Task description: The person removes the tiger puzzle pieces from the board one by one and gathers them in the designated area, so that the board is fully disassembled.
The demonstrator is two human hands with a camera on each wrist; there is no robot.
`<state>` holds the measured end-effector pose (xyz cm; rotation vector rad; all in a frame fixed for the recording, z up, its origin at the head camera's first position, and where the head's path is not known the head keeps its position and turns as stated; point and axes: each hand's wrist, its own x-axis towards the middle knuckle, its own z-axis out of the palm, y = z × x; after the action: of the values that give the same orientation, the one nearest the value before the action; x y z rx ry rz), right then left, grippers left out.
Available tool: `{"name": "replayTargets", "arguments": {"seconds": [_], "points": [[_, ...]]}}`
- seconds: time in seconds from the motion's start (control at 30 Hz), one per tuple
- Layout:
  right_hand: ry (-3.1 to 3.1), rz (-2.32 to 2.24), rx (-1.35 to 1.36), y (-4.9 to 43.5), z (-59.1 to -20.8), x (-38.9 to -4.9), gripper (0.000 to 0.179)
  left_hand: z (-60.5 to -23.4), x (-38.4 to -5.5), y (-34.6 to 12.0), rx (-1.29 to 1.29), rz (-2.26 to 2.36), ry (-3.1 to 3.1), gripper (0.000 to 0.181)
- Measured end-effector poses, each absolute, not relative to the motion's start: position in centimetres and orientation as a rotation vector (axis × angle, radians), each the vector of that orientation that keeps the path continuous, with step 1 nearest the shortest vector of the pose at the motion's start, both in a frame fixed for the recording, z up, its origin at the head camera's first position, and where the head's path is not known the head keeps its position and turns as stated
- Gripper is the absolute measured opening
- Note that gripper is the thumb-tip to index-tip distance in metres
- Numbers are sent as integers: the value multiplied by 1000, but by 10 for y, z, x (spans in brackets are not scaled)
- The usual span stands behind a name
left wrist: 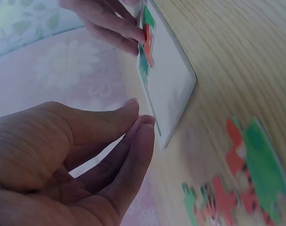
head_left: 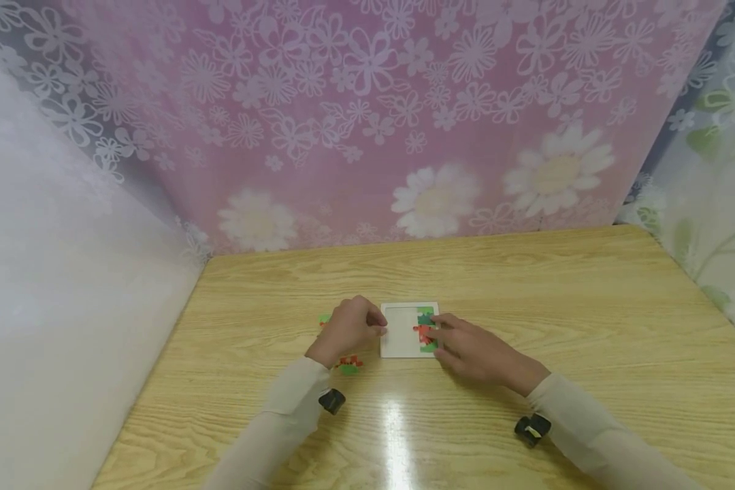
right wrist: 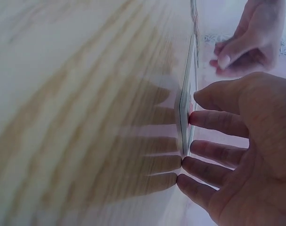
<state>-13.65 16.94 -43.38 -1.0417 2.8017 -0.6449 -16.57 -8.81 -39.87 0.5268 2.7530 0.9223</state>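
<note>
One white square tray [head_left: 399, 337] lies flat on the table, near the lower middle of the head frame. Along the right side of its recess sit what look like two puzzle pieces: one teal and green [head_left: 425, 313] above, one red and green [head_left: 427, 346] below; the rest of the recess is bare white. At least two loose pieces lie left of the tray: a red-and-green one [head_left: 350, 367] just below the left wrist, and another [head_left: 324, 318] mostly hidden behind the left hand. Their exact count is unclear, since they crowd together and blur at the lower right of the left wrist frame.

Two bare hands are at the tray. The right hand [head_left: 474, 350] has its fingers spread and fairly straight at the right edge, one fingertip touching the red piece. The left hand [head_left: 350, 330] is at the left edge, its thumb and fingers loosely bent with tips close together, gripping nothing visible.

Two pale sleeves carry one black device each; a light mark on the right device [head_left: 532, 430] is too small to read. One wood-grained table [head_left: 527, 286] bears everything. Behind it hangs a pink cloth [head_left: 343, 184] with three large white daisies.
</note>
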Motion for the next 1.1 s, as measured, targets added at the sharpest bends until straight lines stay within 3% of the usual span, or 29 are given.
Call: {"name": "replayTargets", "arguments": {"seconds": [0.4,1.1], "points": [[2828,-628,-1009,174,-434,-132,37,-411,-184,-42,485,894,2774,12],[2818,-636,-1056,173,-430,-134,32,-423,-195,-22,391,967,2751,5]]}}
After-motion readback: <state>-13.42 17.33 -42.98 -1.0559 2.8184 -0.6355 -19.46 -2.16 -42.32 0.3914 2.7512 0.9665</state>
